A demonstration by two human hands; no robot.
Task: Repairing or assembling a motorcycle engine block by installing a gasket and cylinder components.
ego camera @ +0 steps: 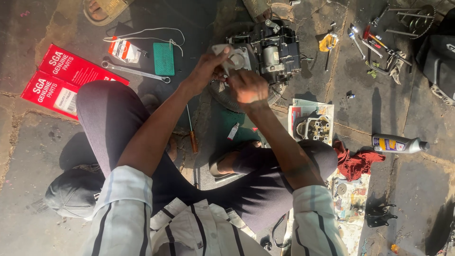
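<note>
Squatting over the engine block point(265, 52) on the ground, the person pinches a thin grey gasket point(226, 54) between both hands, left hand point(206, 68) gripping its edge and right hand point(246, 86) clenched on its lower side. It hangs just above the block's open face, seemingly to line it up; wrench point(135, 71) and screwdriver point(191, 128) lie close by, within reach

Sandal point(105, 8) cut off by top edge.

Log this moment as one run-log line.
left hand: holds pale gasket | right hand: fingers at gasket's lower edge | below: engine block on tyre | nearby: spanner, screwdriver
</note>
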